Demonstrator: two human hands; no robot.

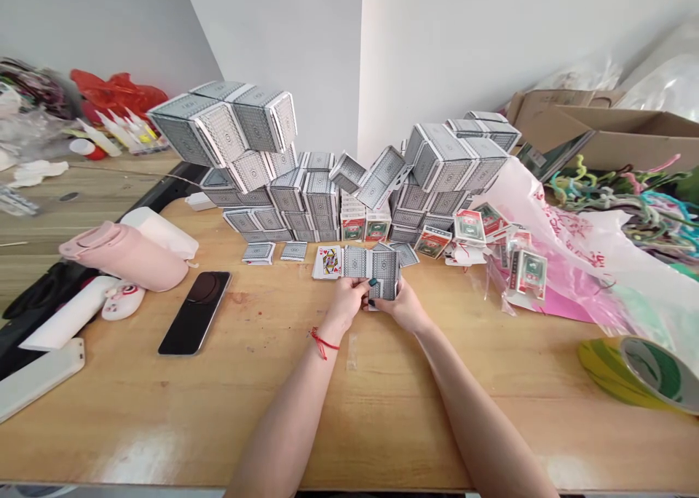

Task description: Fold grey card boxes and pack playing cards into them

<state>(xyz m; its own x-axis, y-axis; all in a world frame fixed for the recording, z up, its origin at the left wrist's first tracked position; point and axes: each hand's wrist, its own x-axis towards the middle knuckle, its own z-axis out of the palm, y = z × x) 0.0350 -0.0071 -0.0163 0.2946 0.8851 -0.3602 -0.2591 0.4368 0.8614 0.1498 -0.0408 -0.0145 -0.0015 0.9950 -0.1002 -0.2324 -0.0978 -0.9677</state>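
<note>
Work in hand: manual handling of playing cards at the table's near-centre. The left hand [345, 303], a red string tied at its wrist, and the right hand [401, 307] are closed together around a rectangular grey-backed packet of paper playing cards [372, 264]. Both grasp it from the near side, fingers curled over its lower edge; neither hand is released. The packet stands tilted up from the tabletop, its backs facing the camera.

At 11 o'clock from the hands, just beside the packet, lies a squared white-edged pile of cards [328, 262], a queen face up on top. At 12 o'clock rises a tall, irregular wall of grey-patterned card packs [306, 192], with a few loose packs at its foot. At 1 o'clock, clear-wrapped card packs with red-and-green faces [470, 227] lie scattered.

Surface: a light wooden table [382, 425] bears all of these. At 9 o'clock lie a black glass smartphone [195, 312] and a pale pink cylindrical flask [123, 256]. At 3 o'clock sits a roll of green-and-yellow tape [638, 374]. At 2 o'clock are a pink-printed white plastic bag [579, 254] and a brown cardboard box [611, 137]. Behind everything stands a plain white wall [464, 54].
</note>
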